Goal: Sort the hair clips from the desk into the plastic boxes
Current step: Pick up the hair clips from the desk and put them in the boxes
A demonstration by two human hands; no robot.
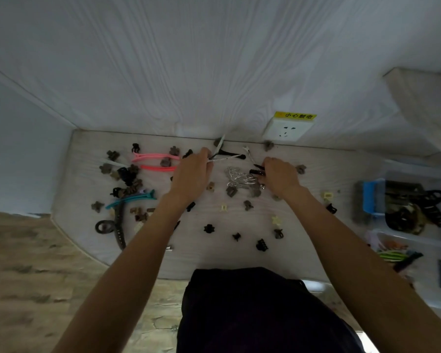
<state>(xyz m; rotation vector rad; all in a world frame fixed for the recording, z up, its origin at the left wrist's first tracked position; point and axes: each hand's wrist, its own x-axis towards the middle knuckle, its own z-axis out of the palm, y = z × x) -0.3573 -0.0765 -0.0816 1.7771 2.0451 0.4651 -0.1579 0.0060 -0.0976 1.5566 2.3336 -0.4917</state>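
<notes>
Your left hand (192,171) is gripping slim clips (225,157) left of the socket (287,129). Right hand (280,178) is pinching black clips (257,169) below it.

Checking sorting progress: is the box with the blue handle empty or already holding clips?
Holding clips: the box with the blue handle contains dark claw clips.
</notes>
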